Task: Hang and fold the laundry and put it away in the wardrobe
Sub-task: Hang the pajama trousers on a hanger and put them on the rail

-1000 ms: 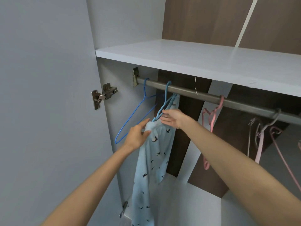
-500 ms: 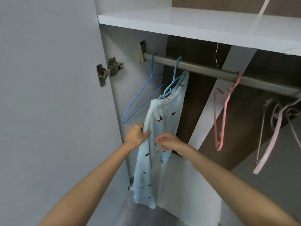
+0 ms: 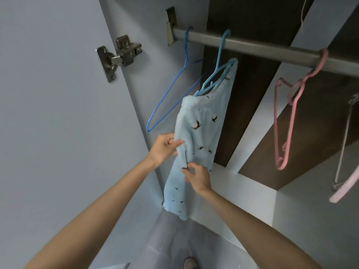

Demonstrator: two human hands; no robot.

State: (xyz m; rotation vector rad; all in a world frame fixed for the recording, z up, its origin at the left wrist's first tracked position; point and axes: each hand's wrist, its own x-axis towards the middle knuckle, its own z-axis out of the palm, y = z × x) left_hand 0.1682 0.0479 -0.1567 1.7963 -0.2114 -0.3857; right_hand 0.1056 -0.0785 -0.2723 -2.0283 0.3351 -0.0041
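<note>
A pale blue fabric garment with small black bird prints (image 3: 202, 133) hangs from a light blue plastic hanger (image 3: 215, 74) hooked over the grey metal wardrobe rail (image 3: 272, 50). Below the rail, the left hand (image 3: 165, 148) grips the garment's left edge, and the right hand (image 3: 196, 176) pinches a fold slightly lower.

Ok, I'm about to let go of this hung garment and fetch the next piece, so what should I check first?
1. Hook of the light blue hanger over the rail: ok.
2. Top of the bird-print garment draped on that hanger: ok.
3. Fabric hanging smooth: not ok; it is bunched where the left hand grips its edge and the right hand pinches it.
4. Far side of the garment seated on the hanger: cannot tell, it is hidden.
5. Room on the rail: ok; the dark blue wire hanger and the pink hanger hang bare on either side, with their hooks apart from this one.
</note>
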